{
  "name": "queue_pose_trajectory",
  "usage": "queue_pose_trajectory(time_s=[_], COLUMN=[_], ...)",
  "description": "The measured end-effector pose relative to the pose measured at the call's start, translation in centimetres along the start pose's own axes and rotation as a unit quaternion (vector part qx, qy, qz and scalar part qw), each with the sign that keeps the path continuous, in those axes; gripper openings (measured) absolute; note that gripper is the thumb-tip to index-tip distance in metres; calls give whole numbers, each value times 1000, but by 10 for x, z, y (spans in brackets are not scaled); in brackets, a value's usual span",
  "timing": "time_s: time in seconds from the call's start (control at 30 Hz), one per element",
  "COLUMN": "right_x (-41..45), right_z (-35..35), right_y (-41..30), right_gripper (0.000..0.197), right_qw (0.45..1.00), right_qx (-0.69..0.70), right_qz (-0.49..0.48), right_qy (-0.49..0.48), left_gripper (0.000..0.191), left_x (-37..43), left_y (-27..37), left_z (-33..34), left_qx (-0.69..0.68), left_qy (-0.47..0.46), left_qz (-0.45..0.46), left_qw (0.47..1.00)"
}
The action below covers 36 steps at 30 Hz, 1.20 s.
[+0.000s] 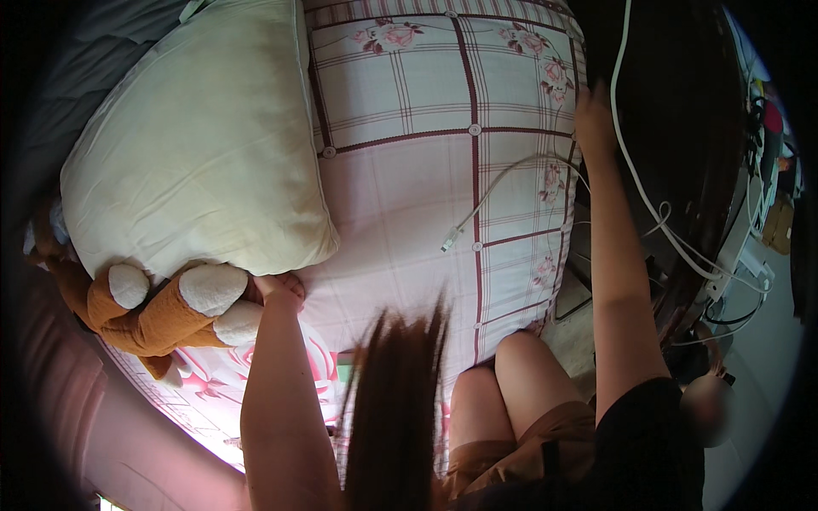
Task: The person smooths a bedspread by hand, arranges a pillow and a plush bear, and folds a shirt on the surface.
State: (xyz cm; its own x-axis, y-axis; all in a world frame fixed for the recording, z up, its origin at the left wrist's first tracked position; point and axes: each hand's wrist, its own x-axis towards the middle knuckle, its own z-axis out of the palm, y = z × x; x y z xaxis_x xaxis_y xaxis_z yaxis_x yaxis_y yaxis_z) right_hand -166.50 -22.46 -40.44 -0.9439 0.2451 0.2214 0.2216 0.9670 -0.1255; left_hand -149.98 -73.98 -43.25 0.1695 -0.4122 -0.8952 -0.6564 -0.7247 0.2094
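My left hand (281,290) rests on the pink bed sheet (396,191) at the lower edge of a cream pillow (198,147). Its fingers are bent, and whether they grip anything cannot be seen. Against that hand lies a brown plush toy (150,326) with white paw ends. My right hand (595,124) reaches to the bed's right side, touching or nearly touching the plaid, rose-printed border (511,128). It is dim and blurred there, so its grip is unclear. A white cable with a USB plug (451,239) lies across the sheet between my hands.
A thick white cord (623,128) hangs beside my right arm and runs to a power strip (722,274). Dark furniture (690,128) stands along the right. Another person (706,383) is at the lower right. Hair (396,409) hangs in front of the camera.
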Motion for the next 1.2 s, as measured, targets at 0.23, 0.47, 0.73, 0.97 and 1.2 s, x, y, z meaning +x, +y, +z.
queue_pose_trajectory(time_s=[0.23, 0.47, 0.73, 0.97, 1.2], right_x=[-113, -154, 31, -116, -200], right_z=[5, 16, 8, -56, -67], right_y=[-172, -232, -31, -98, -108], right_gripper=[46, 38, 32, 38, 26], right_qw=[948, 833, 991, 946, 922], right_qx=[254, 213, -106, 166, 185], right_qz=[-192, -467, -37, -216, -218], right_qy=[-24, -204, 77, -177, -260], left_gripper=[48, 50, 48, 52, 54], left_x=[0, 2, -2, 14, -1], left_y=[1, 4, -1, -1, 2], left_z=[-2, -8, 1, -2, -1], left_qx=[18, 12, -19, -15, 3], left_qy=[9, 4, 23, 47, 69], left_qz=[0, -1, -7, -20, -24], left_qw=[1000, 1000, 1000, 999, 997])
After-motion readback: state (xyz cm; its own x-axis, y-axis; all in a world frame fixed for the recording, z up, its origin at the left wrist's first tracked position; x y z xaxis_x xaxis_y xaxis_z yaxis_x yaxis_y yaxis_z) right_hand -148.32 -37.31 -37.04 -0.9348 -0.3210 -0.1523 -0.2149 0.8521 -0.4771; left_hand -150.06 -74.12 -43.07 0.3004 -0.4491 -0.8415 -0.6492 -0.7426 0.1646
